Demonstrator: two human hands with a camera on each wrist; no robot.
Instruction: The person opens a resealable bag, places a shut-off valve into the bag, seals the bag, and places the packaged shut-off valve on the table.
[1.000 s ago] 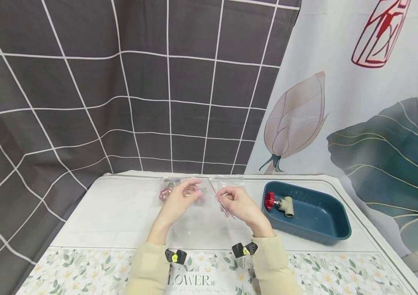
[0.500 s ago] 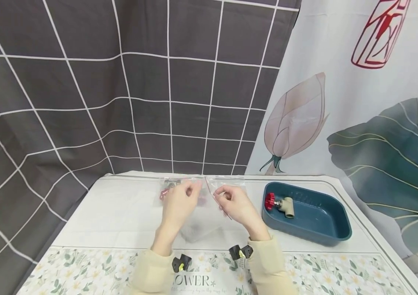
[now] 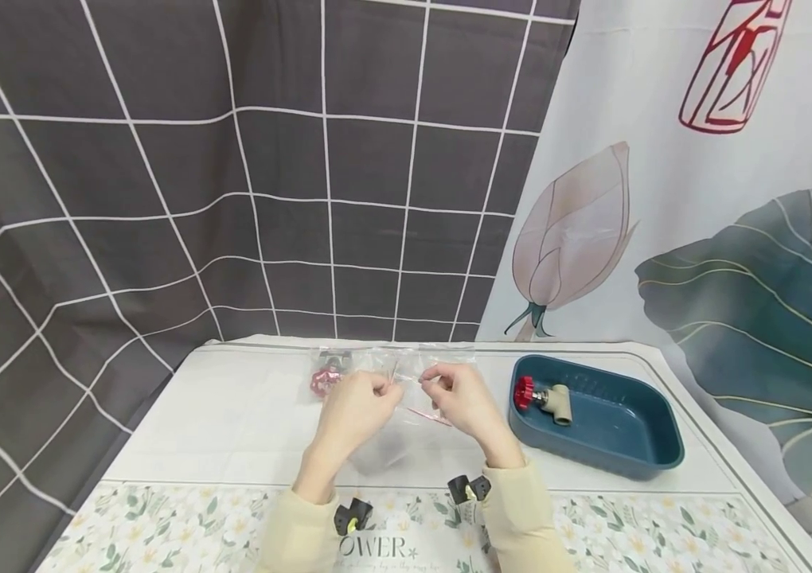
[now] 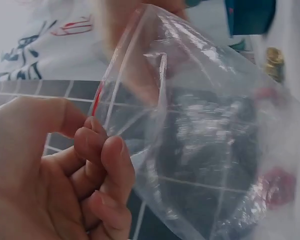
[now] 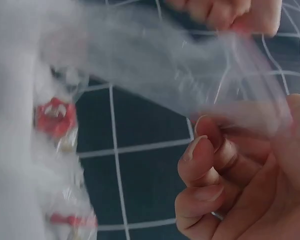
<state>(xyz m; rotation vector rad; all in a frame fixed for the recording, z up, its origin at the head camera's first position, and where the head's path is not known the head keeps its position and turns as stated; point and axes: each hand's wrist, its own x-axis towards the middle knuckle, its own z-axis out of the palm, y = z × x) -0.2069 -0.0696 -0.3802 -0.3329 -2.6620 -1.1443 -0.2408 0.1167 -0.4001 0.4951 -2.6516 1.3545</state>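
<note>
A clear zip-lock bag (image 4: 205, 120) with a red line along its mouth is stretched between both hands above the white table. My left hand (image 3: 357, 410) pinches the mouth's edge between thumb and fingertip, as the left wrist view shows. On the opposite side, my right hand (image 3: 469, 406) pinches the bag's edge, its other fingers curled beneath in the right wrist view. Behind the left hand lies a red handwheel (image 3: 325, 381) in clear plastic. More red parts in plastic, such as a red handwheel (image 5: 55, 118), show in the right wrist view, partly blurred.
To the right of the hands stands a dark blue tray (image 3: 621, 458). Inside its left end lies a beige tee valve (image 3: 558, 403) with a red handwheel. A floral mat (image 3: 162, 525) covers the table's front, and a grey checked curtain (image 3: 270, 199) hangs behind.
My left hand has turned and come from above the bag's mouth down to its edge, closer to the right hand. The red line has shifted from slanted to flatter. The right hand barely moved.
</note>
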